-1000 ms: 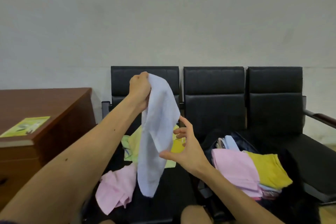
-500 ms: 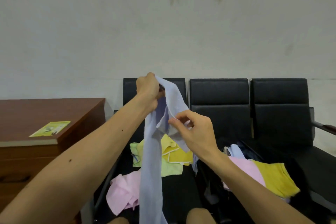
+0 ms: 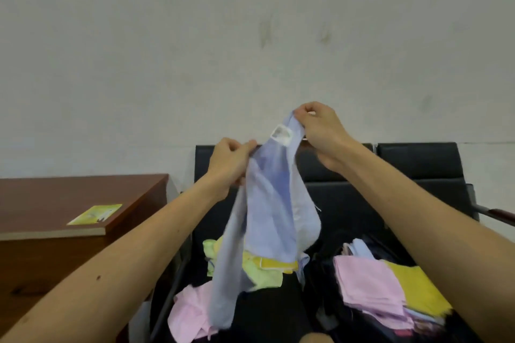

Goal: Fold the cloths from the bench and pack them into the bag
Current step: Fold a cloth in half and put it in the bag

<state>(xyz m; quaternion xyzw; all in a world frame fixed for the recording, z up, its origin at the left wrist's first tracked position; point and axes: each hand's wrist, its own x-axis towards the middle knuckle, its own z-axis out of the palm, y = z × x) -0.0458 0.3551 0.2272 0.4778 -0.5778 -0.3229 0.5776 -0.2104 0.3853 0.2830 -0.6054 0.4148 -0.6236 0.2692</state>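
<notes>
Bottom of frame, nearest us: a loose pink cloth (image 3: 192,312) lies crumpled at lower centre-left on the black bench (image 3: 348,211), not folded yet. Lower right, the dark bag (image 3: 320,287) sits open on the seat with folded cloths already stacked in its mouth, a pink folded cloth (image 3: 367,284) on top and a yellow folded cloth (image 3: 418,289) just beside it. We judge packing is well along but not done.

Centre, a bit further back: a pale green cloth (image 3: 259,273) and a yellow-edged cloth (image 3: 278,263) wait in a heap on the seat, partly hidden behind the hanging piece.

Mid-frame, we hold the light blue cloth (image 3: 267,203) up in the air, clear of the pile, so gravity pulls it flat. Our left hand (image 3: 230,160) pinches its top edge at centre. Our right hand (image 3: 320,127) pinches the edge higher, up and to the right, next to a white label (image 3: 281,133). Both hands are closed on fabric, close together, probably hunting for corners to start the fold. The lower end trails down to the pink cloth.

Left of frame: a wooden desk (image 3: 41,203) with a yellow-green card (image 3: 94,214). Far back: a plain wall (image 3: 250,36).
</notes>
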